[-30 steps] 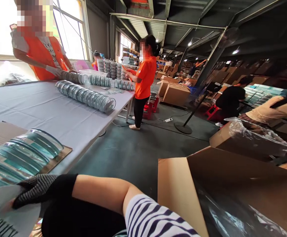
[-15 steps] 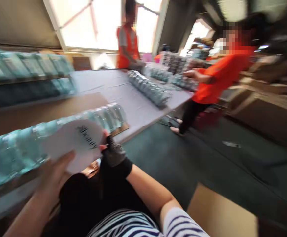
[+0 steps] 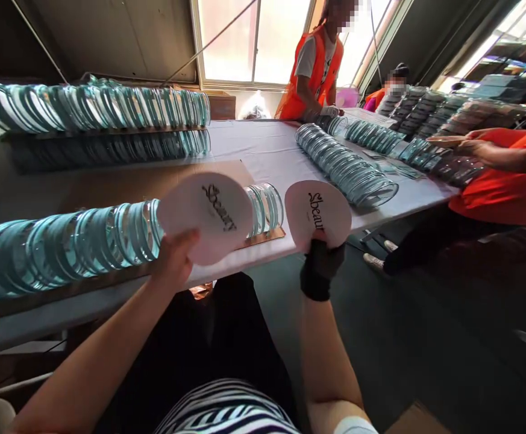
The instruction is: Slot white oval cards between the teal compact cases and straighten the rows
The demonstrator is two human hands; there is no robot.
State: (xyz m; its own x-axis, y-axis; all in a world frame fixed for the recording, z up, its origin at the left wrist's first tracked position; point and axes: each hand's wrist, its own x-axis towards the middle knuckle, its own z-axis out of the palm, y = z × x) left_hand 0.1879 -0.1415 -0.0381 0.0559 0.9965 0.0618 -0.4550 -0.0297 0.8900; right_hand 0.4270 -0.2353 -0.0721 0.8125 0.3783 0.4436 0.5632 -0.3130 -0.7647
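Observation:
My left hand (image 3: 176, 259), bare, is closed on the lower left edge of a white rounded disc (image 3: 199, 208) with dark lettering. My right hand (image 3: 323, 268), in a dark glove, grips the bottom of a similar white disc (image 3: 310, 208), its thumb over part of the lettering. Both discs are held up with their printed faces toward me, a gap between them. Just behind the left disc runs a long row of round glass-like pieces (image 3: 86, 244) standing on edge on brown cardboard. The left disc hides part of that row.
A pale covered table (image 3: 263, 160) reaches from the left to the far right. Two more rows of glassy discs (image 3: 95, 108) stand at the back left, and another row (image 3: 339, 166) slants at the right. Co-workers in orange (image 3: 317, 66) stand across the table and at right.
My hands were together at one visible white disc; now they are apart, each holding a disc. My right hand has moved away rightward. The camera view has turned and become sharper.

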